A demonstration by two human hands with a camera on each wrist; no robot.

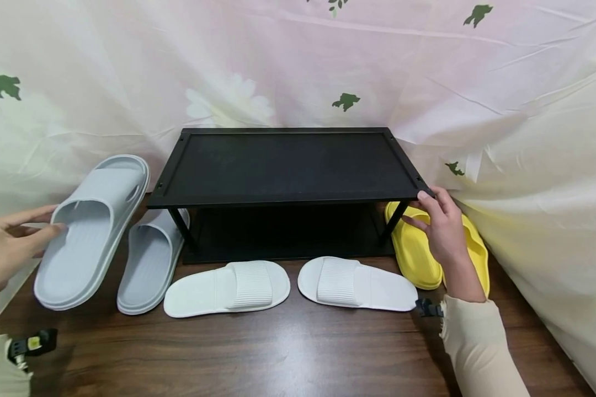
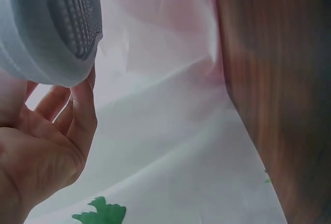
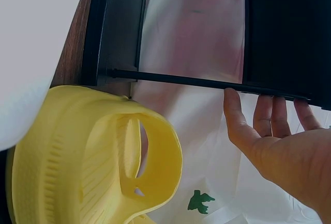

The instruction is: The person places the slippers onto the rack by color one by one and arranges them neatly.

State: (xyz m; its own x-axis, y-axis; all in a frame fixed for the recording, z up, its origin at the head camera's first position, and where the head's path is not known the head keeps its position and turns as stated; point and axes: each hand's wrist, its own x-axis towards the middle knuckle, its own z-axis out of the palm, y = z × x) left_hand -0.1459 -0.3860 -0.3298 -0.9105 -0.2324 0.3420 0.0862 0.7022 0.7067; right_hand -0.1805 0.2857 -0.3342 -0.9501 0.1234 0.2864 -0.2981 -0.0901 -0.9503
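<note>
At the left, my left hand [image 1: 17, 240] holds a grey slipper [image 1: 79, 237] by its outer edge. In the left wrist view the slipper's underside and perforated side [image 2: 75, 19] show above my fingers [image 2: 83, 110]. The slipper's mate [image 1: 149, 262] lies on the floor beside it, toe under the black rack's left side. My right hand [image 1: 442, 226] grips the front right corner of the black two-tier shoe rack [image 1: 288, 165]. Seen from the right wrist, its fingertips meet the rack's side edge. Yellow slippers [image 1: 417, 248] lie just below this hand, which partly hides them.
Two white slippers [image 1: 223, 292] lie sideways before the rack, toes toward each other, the right one [image 1: 357, 284] near my sleeve. A patterned cloth [image 1: 298, 66] hangs behind and along both sides. The floor [image 1: 288, 358] is dark brown wood.
</note>
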